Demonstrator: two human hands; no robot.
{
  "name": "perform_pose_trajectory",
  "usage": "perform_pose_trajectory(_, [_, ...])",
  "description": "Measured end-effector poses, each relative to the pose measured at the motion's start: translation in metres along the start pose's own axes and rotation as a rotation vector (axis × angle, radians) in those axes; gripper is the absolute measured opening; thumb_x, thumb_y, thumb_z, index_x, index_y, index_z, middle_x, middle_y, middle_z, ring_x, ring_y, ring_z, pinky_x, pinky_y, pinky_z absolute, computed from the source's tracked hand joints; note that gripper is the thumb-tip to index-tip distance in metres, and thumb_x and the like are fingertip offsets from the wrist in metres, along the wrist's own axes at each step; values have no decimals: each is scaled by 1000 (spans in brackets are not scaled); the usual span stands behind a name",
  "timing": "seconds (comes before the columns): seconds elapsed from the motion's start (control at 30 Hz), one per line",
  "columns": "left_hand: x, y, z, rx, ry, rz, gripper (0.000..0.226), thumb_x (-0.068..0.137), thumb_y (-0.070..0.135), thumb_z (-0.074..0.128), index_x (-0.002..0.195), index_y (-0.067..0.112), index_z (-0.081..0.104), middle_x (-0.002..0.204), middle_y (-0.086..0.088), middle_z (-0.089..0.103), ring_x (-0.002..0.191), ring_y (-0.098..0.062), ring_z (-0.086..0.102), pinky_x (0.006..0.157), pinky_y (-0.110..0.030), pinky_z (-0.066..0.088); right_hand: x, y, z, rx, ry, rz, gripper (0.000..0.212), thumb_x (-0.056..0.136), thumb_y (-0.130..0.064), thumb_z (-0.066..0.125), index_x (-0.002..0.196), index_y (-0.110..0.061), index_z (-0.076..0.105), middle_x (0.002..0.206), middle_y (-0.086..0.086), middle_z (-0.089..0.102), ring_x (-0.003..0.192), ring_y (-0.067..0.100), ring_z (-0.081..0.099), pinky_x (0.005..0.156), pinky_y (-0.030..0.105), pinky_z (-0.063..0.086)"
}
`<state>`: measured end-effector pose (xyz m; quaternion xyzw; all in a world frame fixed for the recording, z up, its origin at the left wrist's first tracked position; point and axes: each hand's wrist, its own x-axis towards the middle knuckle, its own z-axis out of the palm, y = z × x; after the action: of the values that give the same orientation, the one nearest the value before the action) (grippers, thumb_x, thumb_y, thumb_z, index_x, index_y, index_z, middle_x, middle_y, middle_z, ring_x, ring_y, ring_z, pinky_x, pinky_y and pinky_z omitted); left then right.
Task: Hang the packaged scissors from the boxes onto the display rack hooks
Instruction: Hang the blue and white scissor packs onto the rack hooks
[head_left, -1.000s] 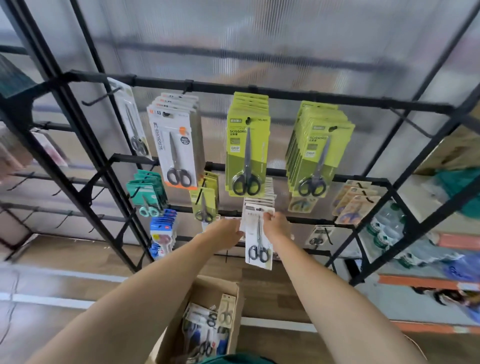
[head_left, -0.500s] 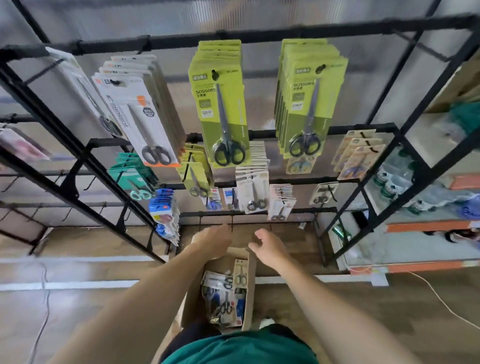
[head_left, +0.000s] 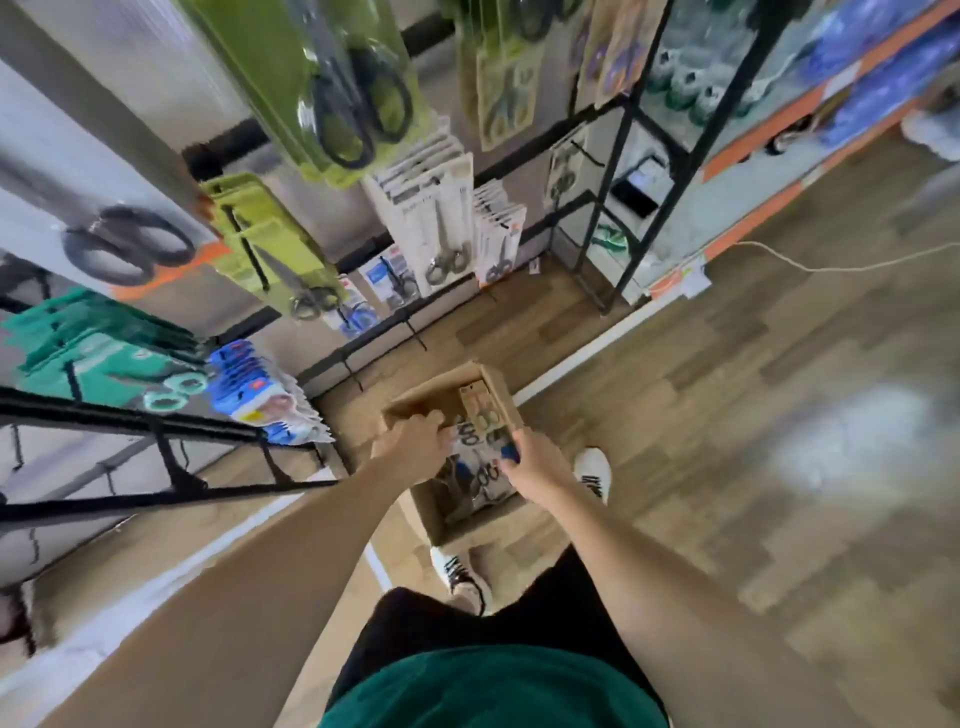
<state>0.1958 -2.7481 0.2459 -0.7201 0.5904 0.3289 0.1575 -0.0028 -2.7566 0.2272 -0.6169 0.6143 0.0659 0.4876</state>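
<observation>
The packaged scissors (head_left: 480, 441) lie jumbled in the open cardboard box (head_left: 415, 408) on the floor, below the display rack (head_left: 156, 499). Both hands reach into that box: the left hand (head_left: 415, 447) curls over packs at its near-rack side, the right hand (head_left: 535, 465) pinches a blue-handled pack (blur hides finer detail). This looks like the picking step; next, lift one pack and find a free hook above the box.

Both hands were down in the cardboard box (head_left: 415, 506) on the floor: the left hand (head_left: 415, 447) at its left side, the right hand (head_left: 535, 470) at its right. Packaged scissors (head_left: 480, 415) lay between and beyond them. The display rack (head_left: 171, 493) stood beyond and left, a shoe (head_left: 592, 467) just right.
</observation>
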Motion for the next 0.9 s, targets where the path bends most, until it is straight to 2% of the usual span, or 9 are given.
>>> perform_pose_trajectory(0.07, [8,-6,18,27,-37,19,38,99,48,39,126,23,51,121,-9,63,109,-33,60,92,-44,50,-2,14,30,61,24,50,40,96,-39,59,131,-21,50,120,2,59,109,25,62,88,39,54])
perform_pose_trajectory(0.17, [23,-3,40,-9,-93,45,41,101,41,44,134,17,48,127,-14,61,114,-36,58,93,-40,46,0,33,65,112,32,137,56,95,-37,59,145,-22,40,142,3,50,125,28,54,100,47,49])
perform_pose_trajectory(0.3, [57,8,67,-82,-167,1,43,101,37,47,135,12,45,128,-16,60,114,-34,58,81,-30,40,29,53,101,187,35,215,64,91,-36,59,149,-29,33,153,2,41,145,36,30,107,51,44])
perform_pose_trajectory(0.37, [81,5,84,-59,-190,-14,45,100,39,47,138,15,44,128,-15,60,114,-34,59,82,-30,41,52,63,117,229,33,232,63,90,-36,60,147,-25,36,150,3,45,143,36,32,108,52,43])
perform_pose_trajectory(0.43, [110,2,100,-17,-218,-23,47,100,42,45,140,16,42,131,-15,59,116,-36,57,89,-34,44,76,69,130,268,18,241,60,92,-32,61,146,-17,39,152,5,41,139,30,39,111,48,40])
perform_pose_trajectory(0.57, [173,-10,141,35,-244,18,38,100,40,47,127,13,48,126,-12,59,114,-32,55,92,-37,43,141,98,169,260,14,281,56,95,-26,60,144,-10,39,153,12,36,137,32,40,112,44,38])
perform_pose_trajectory(0.7, [236,-39,197,122,-288,84,34,100,36,48,124,12,51,123,-11,58,111,-29,55,90,-37,44,202,127,222,296,44,378,58,97,-22,56,150,-13,34,157,10,31,139,33,38,109,43,37])
perform_pose_trajectory(0.8, [289,-70,239,201,-337,147,37,100,41,46,127,16,51,122,-10,61,111,-31,59,94,-42,49,243,144,265,356,75,432,54,94,-19,57,146,-16,40,149,8,40,134,32,43,108,43,39])
perform_pose_trajectory(0.9, [345,-107,285,222,-347,153,36,98,48,46,122,22,52,113,-6,64,101,-30,63,88,-45,53,283,162,312,411,110,491,54,92,-18,61,143,-16,43,145,8,44,131,32,45,108,43,41])
